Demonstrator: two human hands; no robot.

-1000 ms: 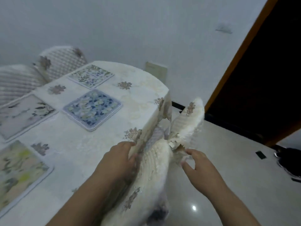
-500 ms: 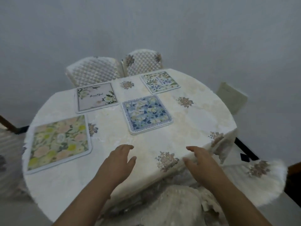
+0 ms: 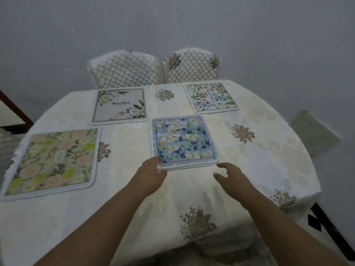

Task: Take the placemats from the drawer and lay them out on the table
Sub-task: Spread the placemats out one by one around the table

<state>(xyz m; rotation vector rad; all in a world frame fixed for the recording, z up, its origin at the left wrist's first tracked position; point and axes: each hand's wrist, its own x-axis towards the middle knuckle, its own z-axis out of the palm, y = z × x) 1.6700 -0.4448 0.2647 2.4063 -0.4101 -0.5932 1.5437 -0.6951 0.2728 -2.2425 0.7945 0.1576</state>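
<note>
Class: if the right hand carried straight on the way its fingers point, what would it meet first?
Probably the near right corner of the blue floral placemat; the right hand sits just short of it, though its height above the cloth is unclear.

Plain grey-white wall (image 3: 192, 25) behind. Round table (image 3: 249, 169) under cream floral-embroidered cloth. Two quilted cream chairs (image 3: 124, 72) pushed in at the far side. Dark wood trim (image 3: 17, 114) at left, possibly a doorframe. Dim, even light.

Four placemats (image 3: 186, 140) lie on the table (image 3: 249, 169) — two chairs (image 3: 192, 66) behind it
</note>
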